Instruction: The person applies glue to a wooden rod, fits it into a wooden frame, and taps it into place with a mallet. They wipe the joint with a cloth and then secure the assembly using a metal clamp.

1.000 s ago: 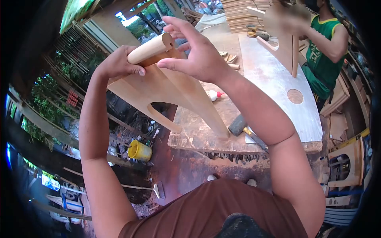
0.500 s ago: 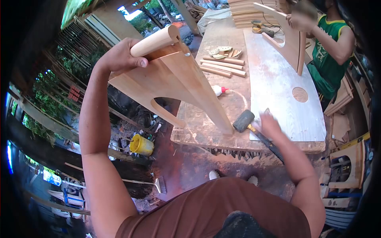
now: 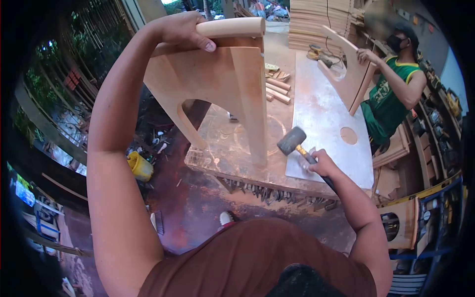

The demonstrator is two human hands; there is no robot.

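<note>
My left hand [image 3: 184, 30] is closed over the top of a pale wooden furniture frame [image 3: 200, 74], beside its round rail [image 3: 231, 27]. The thumb presses on the frame's front panel. This frame stands upright on the workbench [image 3: 225, 161], with an arched cut-out low in its panel. In my right hand [image 3: 323, 164] is a rubber mallet [image 3: 292, 141], gripped by its dark handle. Its black head is raised to the right of the frame's near leg, apart from it.
A whitish board [image 3: 321, 106] with a round mark lies on the bench's right. Beyond the frame are wooden rods [image 3: 278, 89] and a sander [image 3: 316, 51]. A co-worker in a green jersey [image 3: 388, 99] holds another wooden frame [image 3: 341, 81]. A yellow bucket [image 3: 140, 167] stands at left.
My right hand has closed around the mallet handle and lifted the head off the bench. The view has turned; the frame now appears more upright, with my left hand still on it.
</note>
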